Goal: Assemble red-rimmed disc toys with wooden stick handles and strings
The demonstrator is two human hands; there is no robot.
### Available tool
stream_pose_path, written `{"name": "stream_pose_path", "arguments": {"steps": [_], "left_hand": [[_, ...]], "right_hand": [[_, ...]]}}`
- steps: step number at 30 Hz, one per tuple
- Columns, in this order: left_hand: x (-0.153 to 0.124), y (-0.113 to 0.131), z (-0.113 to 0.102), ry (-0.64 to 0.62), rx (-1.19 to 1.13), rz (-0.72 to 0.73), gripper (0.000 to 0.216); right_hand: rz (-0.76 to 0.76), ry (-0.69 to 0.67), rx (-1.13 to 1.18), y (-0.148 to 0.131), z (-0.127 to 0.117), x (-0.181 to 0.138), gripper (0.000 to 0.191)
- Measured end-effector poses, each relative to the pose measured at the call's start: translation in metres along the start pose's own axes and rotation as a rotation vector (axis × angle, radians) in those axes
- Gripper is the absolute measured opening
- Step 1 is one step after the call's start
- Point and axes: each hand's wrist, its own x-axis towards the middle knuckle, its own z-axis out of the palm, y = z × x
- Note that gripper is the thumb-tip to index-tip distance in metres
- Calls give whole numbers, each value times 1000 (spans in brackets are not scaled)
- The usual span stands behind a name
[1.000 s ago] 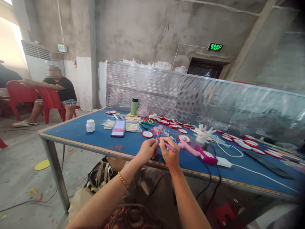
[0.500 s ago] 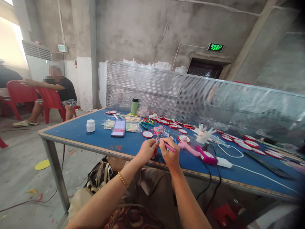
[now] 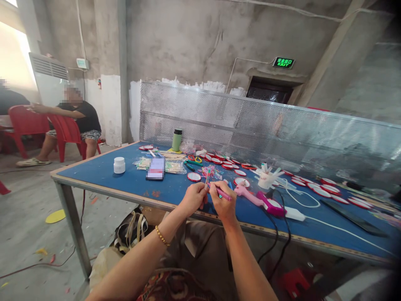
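Above the table's front edge, my left hand point(image 3: 194, 198) is closed on a thin pale strip point(image 3: 207, 179) that stands up from the fingertips and has a green tip. My right hand point(image 3: 224, 202) grips a pink pen point(image 3: 224, 193), its front end close to the strip and partly hidden by the fingers. Just beyond lie a pile of small colourful pieces point(image 3: 211, 171) and a round white disc with a red rim point(image 3: 194, 177). A pink and magenta tool point(image 3: 271, 204), its cable running down, lies to the right of my right hand.
On the blue table point(image 3: 94, 175) are a white jar point(image 3: 119, 165), a phone point(image 3: 156, 168), a green bottle point(image 3: 177, 140), pliers point(image 3: 193, 162), a cup of white sticks point(image 3: 266, 179) and several red-rimmed discs point(image 3: 321, 190). A perforated metal panel point(image 3: 200, 113) stands behind. A person point(image 3: 89, 117) sits at left.
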Motion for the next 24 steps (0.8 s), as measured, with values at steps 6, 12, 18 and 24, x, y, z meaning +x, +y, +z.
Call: {"name": "stream_pose_path", "arguments": {"steps": [6, 12, 18, 24], "left_hand": [[0, 0, 0, -2, -5, -2, 40], [-1, 2, 0, -1, -20, -15, 40], [0, 0, 0, -1, -16, -2, 39], [0, -2, 0, -4, -5, 13, 39]], "right_hand": [[-8, 4, -4, -1, -1, 1, 19], [-4, 38, -8, -2, 0, 2, 18], [-6, 31, -10, -1, 0, 2, 17], [-12, 22, 2, -3, 0, 2, 17]]}}
